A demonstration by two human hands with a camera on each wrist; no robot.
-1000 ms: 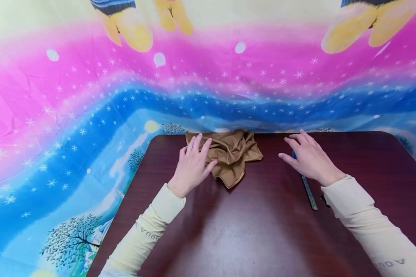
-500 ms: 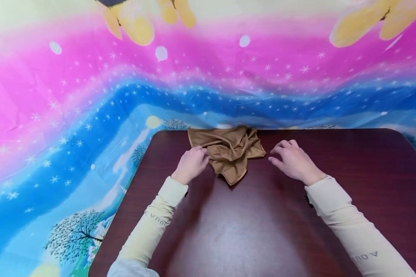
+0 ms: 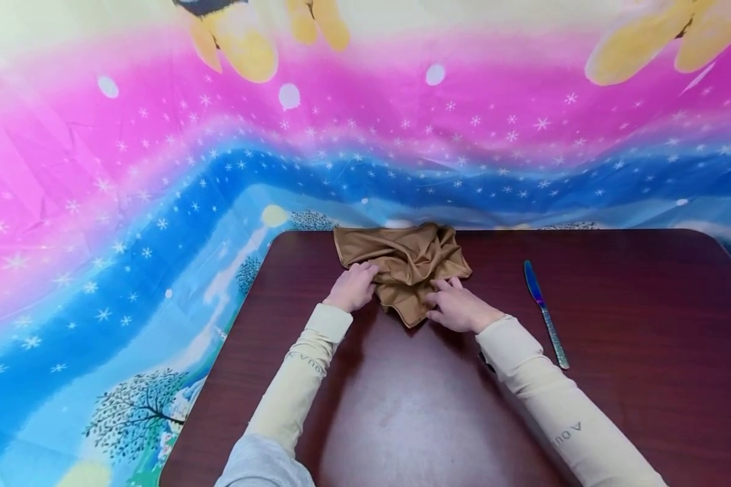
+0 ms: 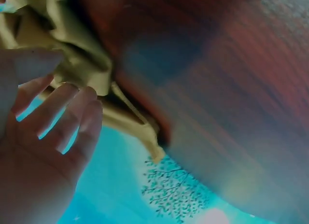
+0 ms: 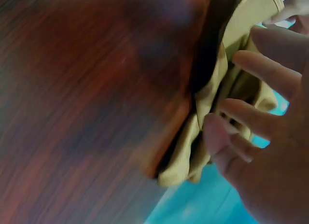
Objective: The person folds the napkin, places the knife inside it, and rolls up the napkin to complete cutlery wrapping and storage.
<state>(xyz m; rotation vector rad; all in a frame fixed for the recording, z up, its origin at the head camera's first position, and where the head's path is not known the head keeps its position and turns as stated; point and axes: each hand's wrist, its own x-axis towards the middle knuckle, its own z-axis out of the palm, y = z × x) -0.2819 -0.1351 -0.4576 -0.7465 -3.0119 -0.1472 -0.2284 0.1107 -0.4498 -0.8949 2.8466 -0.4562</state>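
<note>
A brown cloth lies crumpled at the far edge of the table, one corner pointing toward me. My left hand is at its left side, fingertips right by the folds. In the left wrist view the fingers are loosely bent and the thumb stands apart from them, with nothing pinched. From the right, my right hand reaches over the cloth's near corner. Its fingers are spread and slightly bent against the folds in the right wrist view, not closed round the fabric.
A table knife with a bluish, shiny blade lies to the right of my right hand. The dark reddish-brown table has rounded far corners. Behind it hangs a printed backdrop in pink and blue.
My right hand has moved left from over the knife to the cloth, uncovering the knife. The left hand has come down and slightly toward me beside the cloth, its fingers more bent.
</note>
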